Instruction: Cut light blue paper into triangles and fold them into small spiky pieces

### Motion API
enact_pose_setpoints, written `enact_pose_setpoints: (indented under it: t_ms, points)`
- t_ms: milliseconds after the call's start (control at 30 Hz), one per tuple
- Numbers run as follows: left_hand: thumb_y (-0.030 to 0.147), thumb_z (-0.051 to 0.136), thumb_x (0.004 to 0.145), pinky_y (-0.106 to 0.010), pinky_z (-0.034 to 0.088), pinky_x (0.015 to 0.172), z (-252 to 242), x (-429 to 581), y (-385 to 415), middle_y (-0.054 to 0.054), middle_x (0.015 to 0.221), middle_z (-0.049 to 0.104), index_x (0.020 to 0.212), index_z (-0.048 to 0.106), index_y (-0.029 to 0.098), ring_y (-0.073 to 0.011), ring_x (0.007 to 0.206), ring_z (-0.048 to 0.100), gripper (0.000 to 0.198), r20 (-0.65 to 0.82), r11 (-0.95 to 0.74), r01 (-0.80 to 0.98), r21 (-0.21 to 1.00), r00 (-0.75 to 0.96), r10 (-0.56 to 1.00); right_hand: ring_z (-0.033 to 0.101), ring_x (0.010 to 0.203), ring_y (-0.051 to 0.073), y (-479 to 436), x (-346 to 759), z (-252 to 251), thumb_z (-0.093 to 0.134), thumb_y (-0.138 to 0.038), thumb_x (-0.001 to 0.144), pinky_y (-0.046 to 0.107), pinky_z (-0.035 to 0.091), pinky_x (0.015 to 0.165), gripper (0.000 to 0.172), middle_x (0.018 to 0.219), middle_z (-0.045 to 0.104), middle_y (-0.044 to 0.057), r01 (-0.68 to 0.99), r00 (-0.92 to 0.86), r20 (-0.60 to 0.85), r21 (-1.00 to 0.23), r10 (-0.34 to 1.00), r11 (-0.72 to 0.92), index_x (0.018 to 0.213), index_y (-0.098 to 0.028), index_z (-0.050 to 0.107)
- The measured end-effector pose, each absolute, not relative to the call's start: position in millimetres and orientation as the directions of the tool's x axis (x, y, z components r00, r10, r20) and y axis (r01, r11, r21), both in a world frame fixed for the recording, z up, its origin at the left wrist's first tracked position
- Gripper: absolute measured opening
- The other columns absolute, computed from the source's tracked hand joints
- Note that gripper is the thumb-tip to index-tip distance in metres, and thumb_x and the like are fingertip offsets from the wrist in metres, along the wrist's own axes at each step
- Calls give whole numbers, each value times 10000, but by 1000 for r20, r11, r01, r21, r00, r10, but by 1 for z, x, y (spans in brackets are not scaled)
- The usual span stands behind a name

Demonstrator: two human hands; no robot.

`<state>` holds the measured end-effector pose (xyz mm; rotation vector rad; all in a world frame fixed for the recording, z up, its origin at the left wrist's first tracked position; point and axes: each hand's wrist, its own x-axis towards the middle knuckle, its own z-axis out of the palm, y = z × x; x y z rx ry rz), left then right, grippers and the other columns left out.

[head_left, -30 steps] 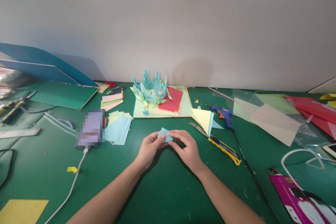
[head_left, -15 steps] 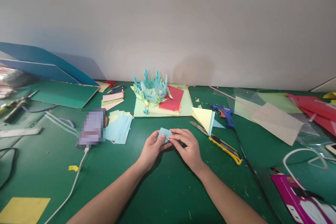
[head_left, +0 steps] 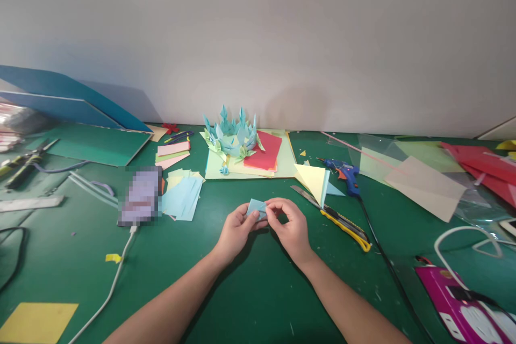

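A small piece of folded light-blue paper (head_left: pixel 255 207) is held up between my two hands, over the green table. My left hand (head_left: pixel 237 230) grips it from the left, thumb on its front face and fingers behind. At its right edge my right hand (head_left: pixel 291 228) pinches the paper between thumb and forefinger. Beyond the hands a crown-like ring of folded blue and green paper (head_left: pixel 231 140) stands on stacked coloured sheets. Loose light-blue slips (head_left: pixel 189 199) lie to the left of my hands.
On the right lie a yellow utility knife (head_left: pixel 346 231) with its blade out, a blue glue gun (head_left: pixel 349 176) and a magenta power strip (head_left: pixel 451 301). A phone (head_left: pixel 141 196) on a white cable is at left. A grey partition (head_left: pixel 258 48) closes the back.
The blue paper has shifted slightly right and turned a little. My right fingers have curled into a tighter pinch at its right edge.
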<state>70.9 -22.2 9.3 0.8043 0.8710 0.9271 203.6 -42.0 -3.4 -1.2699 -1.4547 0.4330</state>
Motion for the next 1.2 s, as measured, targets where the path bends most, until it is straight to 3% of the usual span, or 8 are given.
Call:
enact_pose_setpoints:
  t_ms: [1200]
  points:
    - [423,824,495,-256,544,722,14,74,-28,23,656,666,667,654,132,-114,642,621,379,-320,395,-320,861,262,910,578,608,129,-45,199,-9,563,-162,770,254,513,563,109,756,611,22,395,208,475,-840,855,371,675,-206,530]
